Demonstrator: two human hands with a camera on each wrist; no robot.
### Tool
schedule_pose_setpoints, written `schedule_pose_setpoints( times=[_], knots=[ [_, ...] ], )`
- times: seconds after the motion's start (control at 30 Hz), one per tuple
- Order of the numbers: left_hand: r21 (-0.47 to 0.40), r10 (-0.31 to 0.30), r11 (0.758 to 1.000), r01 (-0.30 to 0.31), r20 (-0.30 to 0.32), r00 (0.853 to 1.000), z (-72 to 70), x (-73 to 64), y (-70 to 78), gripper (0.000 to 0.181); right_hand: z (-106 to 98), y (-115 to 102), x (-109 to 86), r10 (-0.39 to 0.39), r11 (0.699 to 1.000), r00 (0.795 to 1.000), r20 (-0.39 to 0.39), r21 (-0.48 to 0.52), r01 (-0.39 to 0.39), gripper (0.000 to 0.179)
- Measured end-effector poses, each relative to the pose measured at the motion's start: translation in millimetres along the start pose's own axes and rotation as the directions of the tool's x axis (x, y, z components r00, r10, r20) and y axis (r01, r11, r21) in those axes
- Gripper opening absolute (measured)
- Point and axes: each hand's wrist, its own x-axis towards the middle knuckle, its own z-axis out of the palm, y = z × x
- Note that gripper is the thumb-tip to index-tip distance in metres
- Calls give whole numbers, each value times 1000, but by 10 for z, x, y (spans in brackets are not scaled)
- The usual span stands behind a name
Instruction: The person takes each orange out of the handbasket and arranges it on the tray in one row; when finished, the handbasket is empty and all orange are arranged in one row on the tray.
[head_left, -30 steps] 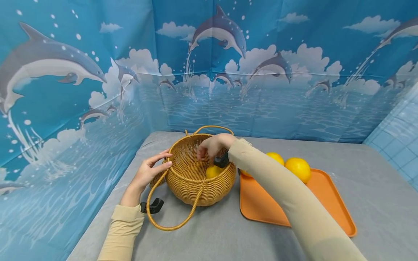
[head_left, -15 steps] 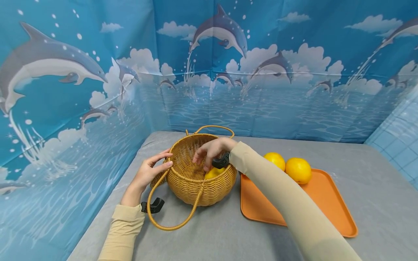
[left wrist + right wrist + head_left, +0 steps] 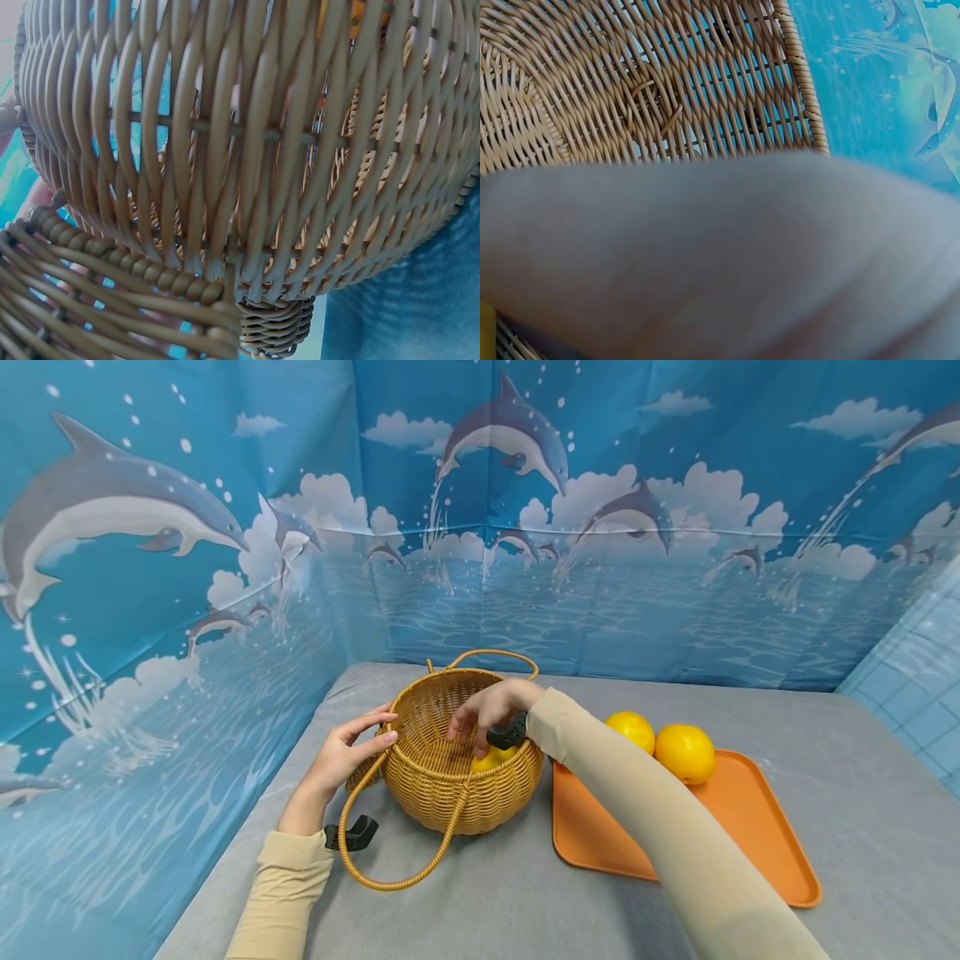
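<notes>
A round wicker basket point(image 3: 461, 802) stands on the grey cloth, its looped handle point(image 3: 393, 885) hanging in front. My left hand point(image 3: 341, 756) rests on its left rim, fingertips and thumb touching the weave. The wicker lid point(image 3: 112, 300) hangs at that side. Inside the basket is my right hand point(image 3: 491, 706), fingers bent loosely downward with nothing seen between them. Beneath it lies an orange point(image 3: 491, 760), partly covered by the wrist band; the thumb is close to the fruit, and contact cannot be told. In the right wrist view the hand point(image 3: 705, 255) blurs across the weave.
To the right, an orange plastic tray point(image 3: 738, 827) bears two visible oranges, one point(image 3: 630, 731) behind the right sleeve point(image 3: 645, 810) and one point(image 3: 685, 753) beside it. The right arm crosses over the tray. A dolphin-printed curtain point(image 3: 600, 602) hangs behind and at the left.
My right hand moved slightly left and down within the basket, then barely shifted. A fruit glimpsed at the tray's left corner is now hidden by the sleeve. My left hand stayed on the rim.
</notes>
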Motion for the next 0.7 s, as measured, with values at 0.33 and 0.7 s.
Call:
schedule_pose_setpoints(
  times=[0.33,0.7],
  knots=[
    [-2,-3,1000,3,-4,1000,-2,-2,5,44,0,16,18,11,995,994,110,96,-21,55],
    [-4,-21,1000,21,-1,1000,-4,-3,37,41,4,45,26,-102,990,981,166,111,84,65]
  ],
)
